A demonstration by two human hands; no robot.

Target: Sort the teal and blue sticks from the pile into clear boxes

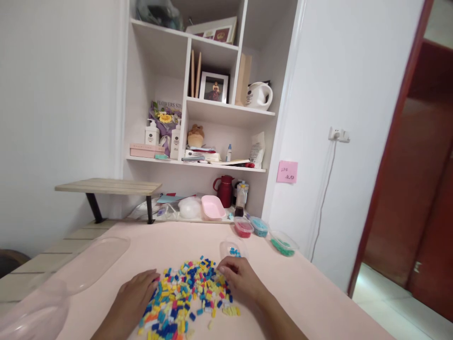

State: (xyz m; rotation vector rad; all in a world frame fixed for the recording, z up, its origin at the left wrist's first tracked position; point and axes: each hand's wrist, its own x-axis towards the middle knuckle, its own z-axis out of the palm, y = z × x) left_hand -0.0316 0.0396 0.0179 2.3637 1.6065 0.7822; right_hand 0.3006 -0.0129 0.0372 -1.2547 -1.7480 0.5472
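Observation:
A loose pile of small coloured building bricks [191, 293], mostly yellow, blue, teal and white with some pink and orange, is spread over the pink tabletop. My left hand [137, 289] lies along the pile's left edge, fingers stretched out and touching the bricks. At the right edge of the pile, my right hand [240, 276] has its thumb and fingertips pinched together; whatever is between them is too small to make out. Just behind it sits a clear plastic lid [225, 250] holding several blue bricks [234, 252]. A short row of pale yellow bricks [231, 310] lies below my right wrist.
Tubs of red bricks [243, 228], blue bricks [259, 227] and green bricks [283, 245] stand at the back right. Clear plastic containers [95, 267] lie on the left. Behind are a pink tray [213, 208], a red jug [225, 191], a small wooden stand [109, 186] and shelves.

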